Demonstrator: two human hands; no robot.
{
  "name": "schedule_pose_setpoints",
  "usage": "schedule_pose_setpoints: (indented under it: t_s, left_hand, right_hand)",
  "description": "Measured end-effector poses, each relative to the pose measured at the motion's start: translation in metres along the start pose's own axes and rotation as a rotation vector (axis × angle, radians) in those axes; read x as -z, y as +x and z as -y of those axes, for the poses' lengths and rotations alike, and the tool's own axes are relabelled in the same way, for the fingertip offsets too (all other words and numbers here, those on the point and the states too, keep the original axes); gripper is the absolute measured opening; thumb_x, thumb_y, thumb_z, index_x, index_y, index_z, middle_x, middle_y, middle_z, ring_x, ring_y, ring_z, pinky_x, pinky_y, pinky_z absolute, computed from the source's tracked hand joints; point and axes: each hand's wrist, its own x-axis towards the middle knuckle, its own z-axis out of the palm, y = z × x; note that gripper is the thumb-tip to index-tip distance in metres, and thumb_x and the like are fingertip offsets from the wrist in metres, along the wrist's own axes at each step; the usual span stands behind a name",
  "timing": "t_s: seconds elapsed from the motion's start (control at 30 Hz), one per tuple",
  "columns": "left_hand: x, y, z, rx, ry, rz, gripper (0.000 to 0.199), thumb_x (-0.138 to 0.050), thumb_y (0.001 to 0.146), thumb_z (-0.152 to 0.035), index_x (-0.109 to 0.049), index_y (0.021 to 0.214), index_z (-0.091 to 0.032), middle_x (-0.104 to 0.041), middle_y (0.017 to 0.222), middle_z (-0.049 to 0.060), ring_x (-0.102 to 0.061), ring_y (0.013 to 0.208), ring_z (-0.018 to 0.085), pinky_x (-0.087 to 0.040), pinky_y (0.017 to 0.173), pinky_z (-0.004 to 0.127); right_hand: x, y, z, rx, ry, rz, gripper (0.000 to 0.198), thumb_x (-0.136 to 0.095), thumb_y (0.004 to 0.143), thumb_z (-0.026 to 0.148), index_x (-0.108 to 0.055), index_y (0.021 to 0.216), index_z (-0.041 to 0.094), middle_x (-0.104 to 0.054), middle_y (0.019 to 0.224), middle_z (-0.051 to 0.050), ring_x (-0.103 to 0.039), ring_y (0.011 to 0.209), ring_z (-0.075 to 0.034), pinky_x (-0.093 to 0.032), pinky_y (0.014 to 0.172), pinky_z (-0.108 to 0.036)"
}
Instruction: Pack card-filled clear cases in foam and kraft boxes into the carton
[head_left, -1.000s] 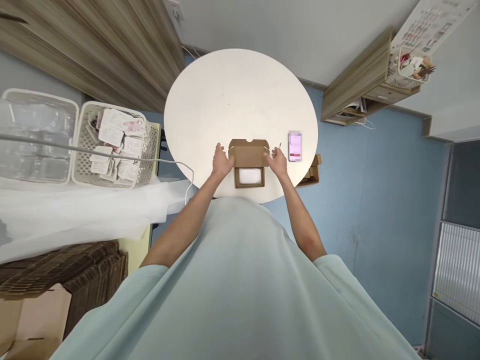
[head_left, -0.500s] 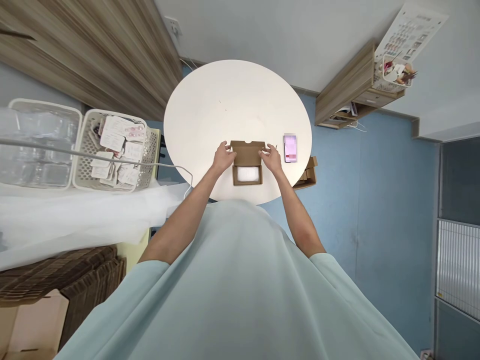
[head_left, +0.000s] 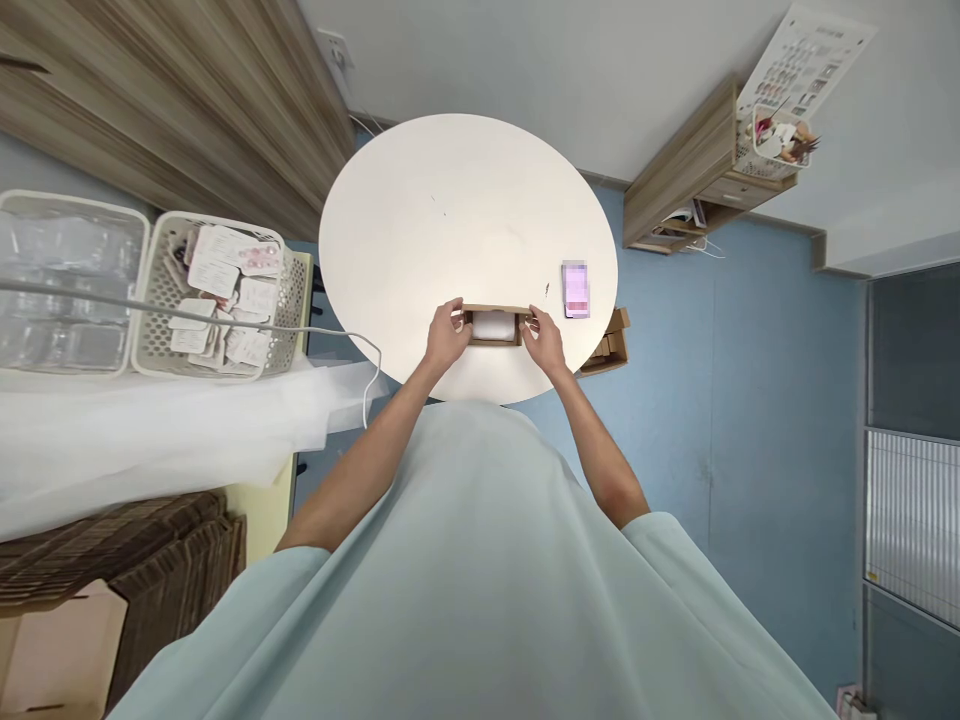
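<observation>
The fingers [head_left: 459,318] of the left hand [head_left: 447,336] and right hand [head_left: 546,340] are curled on the end walls of a small cardboard box [head_left: 493,326] at the counter [head_left: 450,220] near edge. It is judged light, thin-walled, best gripped at its ends. A phone [head_left: 575,288] lies nearby.

Small cardboard box [head_left: 493,327] sits at the near edge of the round white counter [head_left: 450,220], white item inside. Left hand [head_left: 445,335] grips the box's left end, right hand [head_left: 545,339] its right end. Phone [head_left: 575,288] lies right of the box, apart from it.
</observation>
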Motion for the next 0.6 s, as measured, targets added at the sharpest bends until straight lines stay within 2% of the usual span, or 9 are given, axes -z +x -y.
schedule_pose_setpoints:
  t_s: [0.13, 0.3, 0.43, 0.6]
  left_hand:
    - [-0.010, -0.027, 0.020, -0.014, 0.095, -0.035, 0.057, -0.060, 0.096, -0.013, -0.060, 0.153, -0.017, -0.062, 0.159, 0.019, -0.065, 0.145, 0.026, -0.053, 0.125, 0.042]
    - [-0.016, -0.053, 0.044, 0.040, 0.241, 0.015, 0.054, -0.057, 0.098, -0.018, -0.064, 0.152, -0.022, -0.070, 0.155, 0.013, -0.066, 0.143, 0.030, -0.052, 0.124, 0.047]
    - [-0.016, -0.062, 0.056, 0.093, 0.299, 0.083, 0.052, -0.054, 0.099, -0.021, -0.068, 0.149, -0.023, -0.078, 0.142, 0.011, -0.074, 0.128, 0.033, -0.056, 0.114, 0.046]
    - [-0.016, -0.063, 0.056, 0.146, 0.378, 0.116, 0.042, -0.057, 0.096, -0.022, -0.075, 0.134, -0.023, -0.083, 0.126, 0.012, -0.076, 0.119, 0.034, -0.057, 0.106, 0.044]
  right_hand:
    - [-0.013, -0.031, -0.020, 0.011, -0.059, 0.024, 0.053, -0.051, 0.110, 0.027, -0.056, 0.161, 0.014, -0.068, 0.155, -0.021, -0.069, 0.138, -0.027, -0.055, 0.122, -0.043]
    - [-0.028, -0.059, -0.033, -0.018, -0.092, 0.091, 0.051, -0.044, 0.109, 0.019, -0.058, 0.158, 0.018, -0.071, 0.154, -0.014, -0.069, 0.139, -0.026, -0.054, 0.121, -0.041]
    - [-0.033, -0.070, -0.029, -0.091, -0.154, 0.159, 0.050, -0.041, 0.109, 0.016, -0.060, 0.155, 0.024, -0.080, 0.134, -0.008, -0.078, 0.115, -0.025, -0.059, 0.107, -0.039]
    - [-0.037, -0.076, -0.018, -0.222, -0.282, 0.213, 0.046, -0.039, 0.107, 0.018, -0.065, 0.145, 0.027, -0.081, 0.105, -0.005, -0.078, 0.097, -0.029, -0.060, 0.094, -0.037]
